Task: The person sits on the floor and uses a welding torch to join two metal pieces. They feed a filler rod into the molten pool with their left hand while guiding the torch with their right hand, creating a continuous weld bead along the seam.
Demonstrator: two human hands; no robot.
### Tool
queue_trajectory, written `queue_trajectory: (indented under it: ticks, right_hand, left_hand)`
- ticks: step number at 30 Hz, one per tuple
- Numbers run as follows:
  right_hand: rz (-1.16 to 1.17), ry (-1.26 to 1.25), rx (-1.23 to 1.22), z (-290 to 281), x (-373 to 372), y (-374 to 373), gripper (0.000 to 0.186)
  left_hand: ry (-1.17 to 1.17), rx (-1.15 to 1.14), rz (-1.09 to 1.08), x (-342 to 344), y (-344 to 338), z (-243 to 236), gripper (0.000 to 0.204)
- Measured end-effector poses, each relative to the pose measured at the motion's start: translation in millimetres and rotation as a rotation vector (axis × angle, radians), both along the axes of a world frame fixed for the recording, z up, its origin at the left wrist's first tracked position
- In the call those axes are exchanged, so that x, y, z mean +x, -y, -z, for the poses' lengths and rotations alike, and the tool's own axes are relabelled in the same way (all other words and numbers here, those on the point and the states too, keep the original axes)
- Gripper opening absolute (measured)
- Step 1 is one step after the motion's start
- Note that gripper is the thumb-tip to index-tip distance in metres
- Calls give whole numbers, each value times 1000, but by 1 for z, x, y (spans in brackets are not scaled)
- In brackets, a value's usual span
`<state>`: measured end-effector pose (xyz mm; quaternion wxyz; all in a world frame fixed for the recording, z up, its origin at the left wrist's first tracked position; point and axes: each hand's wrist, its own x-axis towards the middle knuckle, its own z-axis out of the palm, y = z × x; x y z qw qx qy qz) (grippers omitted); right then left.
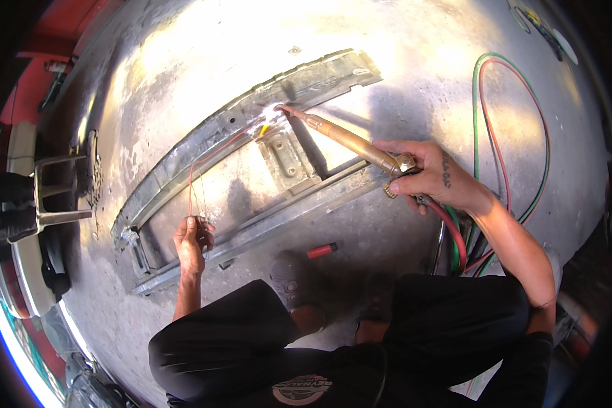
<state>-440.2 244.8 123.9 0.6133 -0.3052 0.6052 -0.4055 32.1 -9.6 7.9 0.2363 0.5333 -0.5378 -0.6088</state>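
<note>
My right hand (432, 173) is wrapped round the valve end of a brass gas welding torch (350, 141). The torch's tip points up and left at a bright glowing spot (275, 111) on a grey metal frame (183, 160), where a short cross plate (285, 160) meets the long curved rail. A small yellow flame shows beside the glow. Closed in a pinch, my left hand (194, 238) holds a thin reddish welding rod (214, 151), bent near the hand, whose far end reaches toward the glow. The exact point of contact is lost in the glare.
Red and green hoses (479, 102) loop across the concrete floor at right and run to the torch. A red lighter-like object (321, 250) lies in front of my feet. At left stands a metal-legged stool or stand (61, 190). Other gear lies at the far right (544, 30).
</note>
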Motion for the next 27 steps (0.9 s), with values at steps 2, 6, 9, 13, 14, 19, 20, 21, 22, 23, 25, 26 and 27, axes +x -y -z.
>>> queue_trajectory:
  ticks: [2,6,9,13,14,19,20,21,22,23,25,26,27]
  right_hand:
    - [-3,-3,0,0,0,0,73]
    - [-6,6,-7,2,-1,-1,73]
    - [-8,-8,1,1,0,0,73]
    - [-4,-10,-1,-1,1,1,70]
    - [1,-14,-8,-2,2,0,67]
    - [-5,-20,-29,-2,2,0,64]
    - [-7,-20,-28,-2,3,1,64]
    - [-9,-20,-28,-2,3,1,64]
    - [-9,-20,-29,-2,3,1,64]
    - [-9,-21,-30,-2,3,1,64]
    - [-7,-20,-29,-2,3,1,64]
    - [-5,-20,-28,-2,3,1,64]
    - [-4,-19,-27,-3,3,1,64]
  left_hand:
    - [0,-15,6,-1,-1,-3,38]
    - [4,-57,21,-4,0,-5,38]
    - [7,-75,30,-3,1,-5,39]
    - [11,-121,49,-2,1,-7,39]
    - [10,-136,54,-3,0,-7,39]
    - [15,-188,74,-3,1,-8,39]
    - [12,-197,81,-3,2,-8,39]
    - [12,-196,77,-2,2,-8,39]
    - [12,-194,73,-2,1,-8,39]
    - [12,-192,69,-2,2,-7,39]
    - [6,-175,62,-1,2,-6,38]
    - [3,-167,60,-1,3,-5,38]
    - [1,-138,50,-1,2,-4,38]
